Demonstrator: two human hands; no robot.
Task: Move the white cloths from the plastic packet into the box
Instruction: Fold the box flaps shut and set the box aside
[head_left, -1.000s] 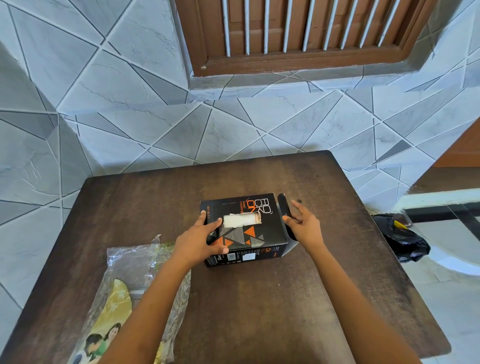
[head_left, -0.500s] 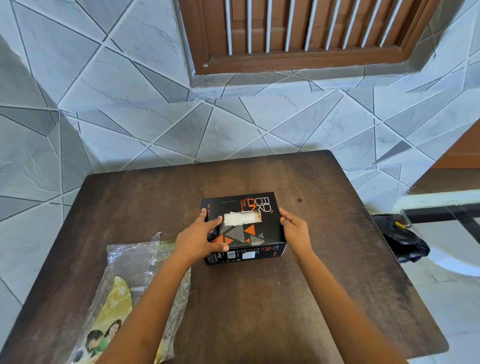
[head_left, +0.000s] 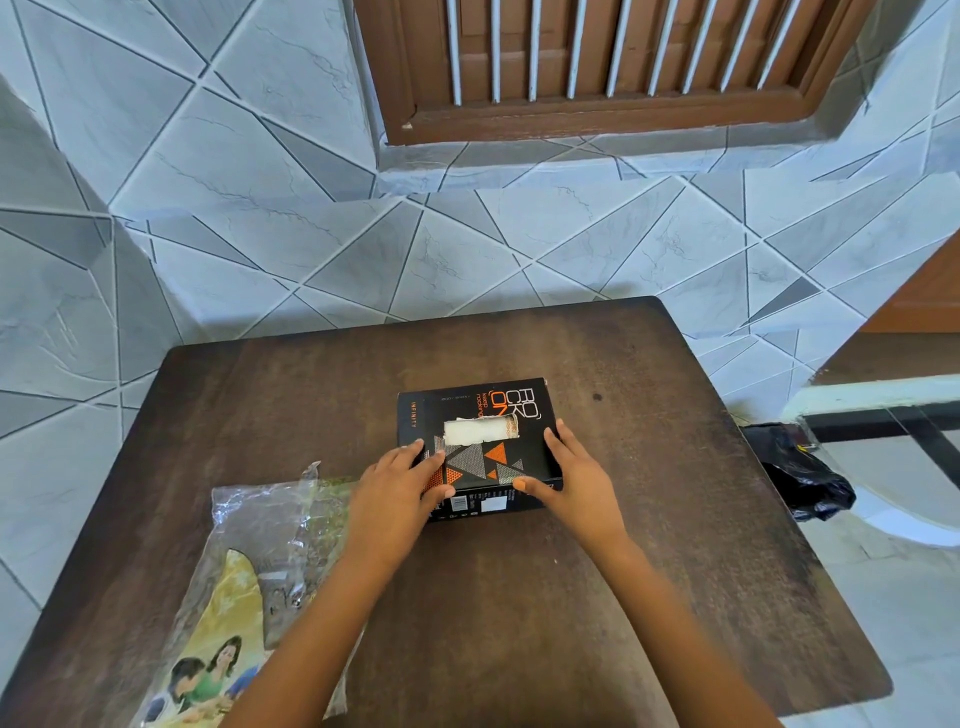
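Observation:
A black box (head_left: 470, 410) with orange and grey triangles lies closed in the middle of the brown table (head_left: 311, 384). White cloth (head_left: 478, 430) shows through a torn window in its top. My left hand (head_left: 397, 486) lies flat over the box's near left corner. My right hand (head_left: 574, 480) presses against its right side, thumb on the near edge. The clear plastic packet (head_left: 260, 540) with a yellow printed insert lies flat at the near left, partly under my left forearm. I cannot see any cloth inside it.
A tiled wall rises just behind the table, with a brown barred window (head_left: 597, 62) above. A black plastic bag (head_left: 800, 478) lies on the floor to the right, beside a white and black frame (head_left: 883, 410).
The box's right end flap, open a second ago, is now shut. My right hand pushed it in and now rests on the box's right side. My left hand slid toward the near left corner.

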